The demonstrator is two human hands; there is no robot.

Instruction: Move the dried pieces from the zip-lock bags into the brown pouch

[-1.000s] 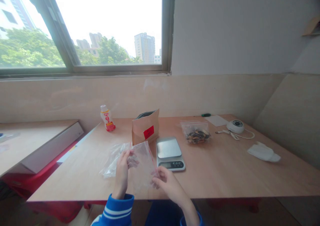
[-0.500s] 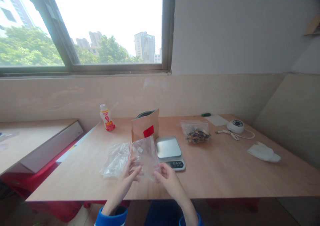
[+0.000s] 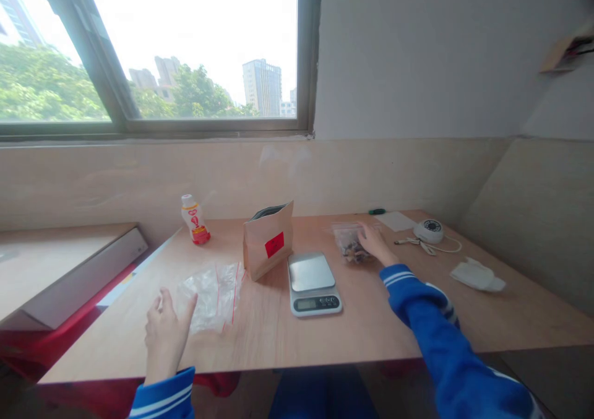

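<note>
At the table's front left, my left hand (image 3: 167,332) is open, fingers apart, holding nothing. Just right of it lie clear zip bags with red seal lines (image 3: 216,295), flat on the wood. My right hand (image 3: 374,242) reaches to the back right and has its fingers on a clear zip bag filled with dark dried pieces (image 3: 350,249), covering its right side. Between the hands is a kitchen scale (image 3: 312,273) with a bare metal plate. Behind the scale, to its left, stands a brown paper pouch (image 3: 264,242) with a red label, its top gaping.
A white and red bottle (image 3: 195,221) stands at the back left. On the right are a white dome camera (image 3: 427,231) with its cable, a crumpled white cloth or glove (image 3: 477,275), a sheet of paper (image 3: 395,221) and a green-handled tool (image 3: 377,211).
Both hands have let go of the clear zip bag, which now lies with the others on the left. My left hand moved left; my right hand went to the filled bag.
</note>
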